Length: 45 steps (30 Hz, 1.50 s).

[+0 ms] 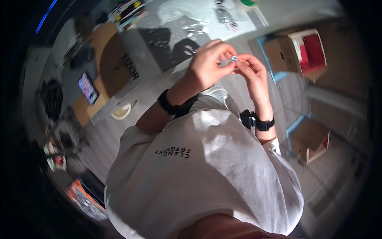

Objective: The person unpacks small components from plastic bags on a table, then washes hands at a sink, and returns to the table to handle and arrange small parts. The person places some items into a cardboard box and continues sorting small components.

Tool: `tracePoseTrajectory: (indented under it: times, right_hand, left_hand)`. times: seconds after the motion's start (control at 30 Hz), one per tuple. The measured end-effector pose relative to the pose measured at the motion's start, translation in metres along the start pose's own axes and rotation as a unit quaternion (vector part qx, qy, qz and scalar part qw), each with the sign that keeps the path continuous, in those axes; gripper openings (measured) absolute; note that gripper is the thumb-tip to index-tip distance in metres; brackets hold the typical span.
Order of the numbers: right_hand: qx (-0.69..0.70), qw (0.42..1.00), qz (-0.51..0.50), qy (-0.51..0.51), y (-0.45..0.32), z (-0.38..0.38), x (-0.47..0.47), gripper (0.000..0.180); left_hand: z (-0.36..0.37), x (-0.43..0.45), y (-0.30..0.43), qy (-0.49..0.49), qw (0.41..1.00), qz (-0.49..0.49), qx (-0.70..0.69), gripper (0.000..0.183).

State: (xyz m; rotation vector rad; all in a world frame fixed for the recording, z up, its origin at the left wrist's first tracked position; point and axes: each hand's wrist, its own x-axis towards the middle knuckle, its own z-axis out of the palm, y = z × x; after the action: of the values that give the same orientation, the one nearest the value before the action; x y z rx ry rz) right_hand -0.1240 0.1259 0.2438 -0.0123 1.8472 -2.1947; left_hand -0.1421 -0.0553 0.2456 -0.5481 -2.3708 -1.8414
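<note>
A small shiny, silvery object (234, 59) is held up between the fingertips of both hands, over the near edge of a table. My left hand (210, 61) pinches it from the left with thumb and index finger. From the other side, the thumb and fingers of my right hand (253, 69) close on it. Its exact kind is too small to tell. Black bands circle both wrists, and a black device sits by the right one. Beyond the hands, small shiny pieces (195, 29) and a clear plastic package (223, 16) lie on the table, with the hands' shadows nearby.
A lit phone (88, 88) lies at the left near brown cardboard (107, 56). Below the table edge stands a cream bin (121, 111). Cardboard boxes with red insides, one upper (277, 55) and one lower (310, 134), stand at the right. Books (129, 13) are stacked at the far left.
</note>
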Motion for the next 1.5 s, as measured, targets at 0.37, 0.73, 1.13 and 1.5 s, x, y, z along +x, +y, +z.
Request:
tracePoseTrajectory:
  times: [0.37,0.73,1.13,1.5]
  right_hand:
    - [-0.262,0.949,0.121,-0.128,0.092,0.063,0.070,0.017]
    - [-0.512,0.845,-0.124,-0.091,0.152,0.148,0.168,0.016]
    - [-0.458,0.882,-0.039,-0.106,0.183,0.204,0.143,0.022]
    - [-0.057,0.976,0.104,-0.183,0.169,0.179,0.139,0.013]
  left_hand:
    - [-0.078,-0.112,-0.140,0.318,0.905,-0.221,0.174,0.023]
    - [-0.114,-0.120,-0.219,0.369,0.844,-0.230,0.315,0.020]
    - [-0.115,-0.125,-0.220,0.438,0.879,-0.181,0.058,0.026]
    - [-0.126,-0.128,-0.185,0.335,0.858,-0.262,-0.289,0.019]
